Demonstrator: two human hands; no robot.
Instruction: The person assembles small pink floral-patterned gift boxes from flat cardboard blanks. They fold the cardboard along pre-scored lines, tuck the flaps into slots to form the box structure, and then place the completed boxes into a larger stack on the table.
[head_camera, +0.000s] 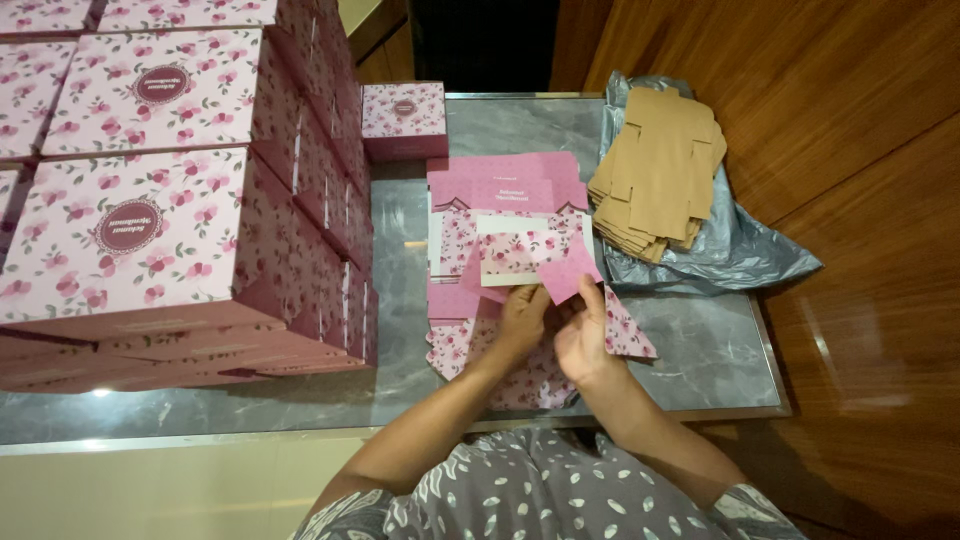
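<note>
Our left hand (523, 312) and right hand (583, 335) both pinch flaps of the flat pink floral cardboard box blank (505, 250), lying bench-centre, 12 o'clock of our hands. Risk, we judge: creasing off the score line or tearing the thin flap. Wrists angled inward, fingers curled. Finished pink floral boxes (150, 210) stacked at 9 o'clock; brown card blanks (660, 170) at 2.

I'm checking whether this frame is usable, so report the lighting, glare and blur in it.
Head view: warm, dim indoor light; bright glare spots on the grey marble table near its front-left edge and on the wooden floor at right; the left hand and right hand, folding a pink floral box blank, look slightly soft; the stacked pink boxes bulge from wide-angle distortion.
</note>
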